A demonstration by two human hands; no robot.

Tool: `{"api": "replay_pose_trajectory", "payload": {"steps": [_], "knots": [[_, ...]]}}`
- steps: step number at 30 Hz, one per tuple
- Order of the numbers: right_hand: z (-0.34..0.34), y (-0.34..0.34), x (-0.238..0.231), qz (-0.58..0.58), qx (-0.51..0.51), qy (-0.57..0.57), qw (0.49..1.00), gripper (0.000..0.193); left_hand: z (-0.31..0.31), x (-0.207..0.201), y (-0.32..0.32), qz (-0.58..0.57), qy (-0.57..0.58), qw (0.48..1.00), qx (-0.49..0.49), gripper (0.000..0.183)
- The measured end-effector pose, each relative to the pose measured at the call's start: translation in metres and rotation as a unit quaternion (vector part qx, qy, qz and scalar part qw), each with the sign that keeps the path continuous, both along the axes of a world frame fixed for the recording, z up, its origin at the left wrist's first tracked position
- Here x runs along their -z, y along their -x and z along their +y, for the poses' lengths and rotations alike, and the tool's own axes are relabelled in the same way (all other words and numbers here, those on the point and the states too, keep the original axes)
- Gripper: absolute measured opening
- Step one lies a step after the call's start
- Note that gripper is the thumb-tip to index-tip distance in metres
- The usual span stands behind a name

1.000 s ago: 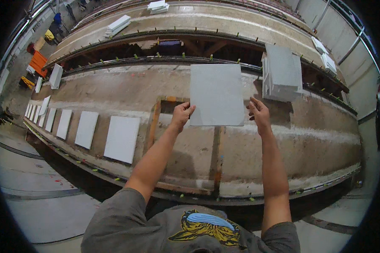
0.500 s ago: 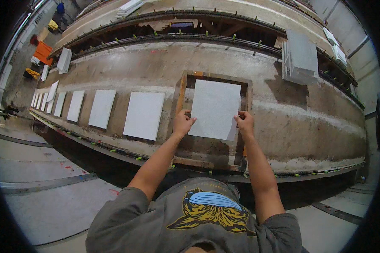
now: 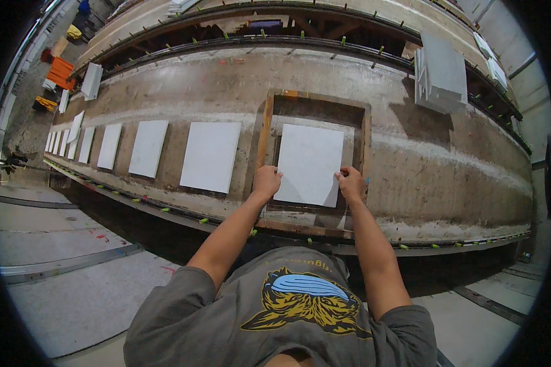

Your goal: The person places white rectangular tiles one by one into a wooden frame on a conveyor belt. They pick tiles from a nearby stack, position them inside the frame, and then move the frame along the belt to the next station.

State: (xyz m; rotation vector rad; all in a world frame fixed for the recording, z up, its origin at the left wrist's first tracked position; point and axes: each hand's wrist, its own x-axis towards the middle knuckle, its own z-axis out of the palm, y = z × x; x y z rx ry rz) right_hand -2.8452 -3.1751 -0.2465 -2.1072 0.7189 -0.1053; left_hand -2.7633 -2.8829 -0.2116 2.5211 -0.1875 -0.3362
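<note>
A flat white rectangular panel [image 3: 309, 162] is pinched by its two side edges between my hands. My left hand [image 3: 267, 182] has its fingers closed at the panel's left edge, near the lower corner. At the right edge, the fingers of my right hand [image 3: 351, 183] are closed on it in the same way. Around the panel is a rectangular wooden frame [image 3: 367, 134] on the long brown table [image 3: 434, 196]. The panel sits low within the frame's outline, closer to its near side; I cannot tell whether its underside touches the table.
Left of the frame, a row of white panels [image 3: 210, 156] lies spaced along the table. A stack of white panels [image 3: 444, 73] stands at the back right. Small green pegs line the table edges [image 3: 204, 221]. Another long table [image 3: 324, 40] runs behind. An orange object [image 3: 61, 72] is far left.
The panel has come lower and nearer to me inside the frame, and looks a little smaller. Both hands have moved with it, still at its side edges. The view has shifted slightly.
</note>
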Motion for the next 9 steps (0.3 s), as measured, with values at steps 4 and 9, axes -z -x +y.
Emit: {"api": "replay_pose_trajectory", "payload": {"steps": [4,9], "knots": [[0.0,0.0,0.017,0.007,-0.005,0.012,1.0,0.027,0.0,-0.01,0.002,0.031,-0.022,0.999,0.001,0.033],[0.004,0.002,0.02,-0.002,-0.01,0.025,1.0,0.029,-0.001,-0.005,0.001,0.043,-0.066,0.997,0.01,0.028]]}}
